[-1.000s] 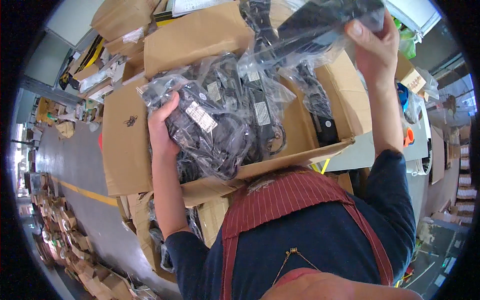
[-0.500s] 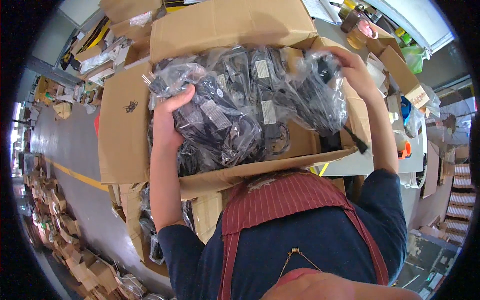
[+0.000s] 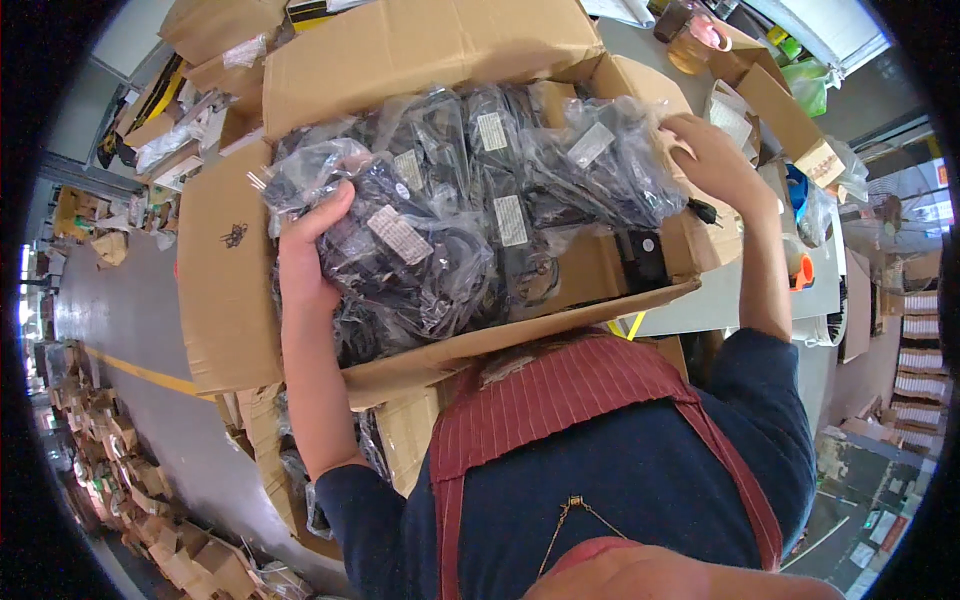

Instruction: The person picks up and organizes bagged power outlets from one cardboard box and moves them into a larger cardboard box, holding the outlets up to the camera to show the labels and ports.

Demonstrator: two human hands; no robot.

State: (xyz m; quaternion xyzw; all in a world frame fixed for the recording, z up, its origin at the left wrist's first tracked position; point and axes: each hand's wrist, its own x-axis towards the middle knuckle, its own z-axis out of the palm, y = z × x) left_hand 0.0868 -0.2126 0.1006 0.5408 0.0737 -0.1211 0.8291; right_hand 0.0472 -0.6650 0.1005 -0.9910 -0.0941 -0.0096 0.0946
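A large open cardboard box (image 3: pixel 420 48) is filled with clear plastic bags of black cables and adapters. My left hand (image 3: pixel 318 225) is closed round a bagged black cable (image 3: pixel 395 265) at the box's left side, its thumb on top. Metal plug prongs stick out past that hand, and a white label shows on the bag. At the right end my right hand (image 3: pixel 708 160) has its curled fingers on another bag, a bagged black adapter (image 3: pixel 610 165) with a label facing up. Its fingertips are partly hidden by plastic. A black plug (image 3: pixel 702 211) pokes out over the box's right side.
A black adapter (image 3: pixel 641 260) lies in the box's right front corner beside bare cardboard. To the right are a drink jug (image 3: pixel 694 46), an orange tape roll (image 3: pixel 803 270) and small cartons. Stacked cartons (image 3: pixel 130 470) line the floor at far left.
The right-hand bag has been turned and laid lower among the others, its label now facing up. My left hand keeps hold of its bag. The whole view has shifted slightly.
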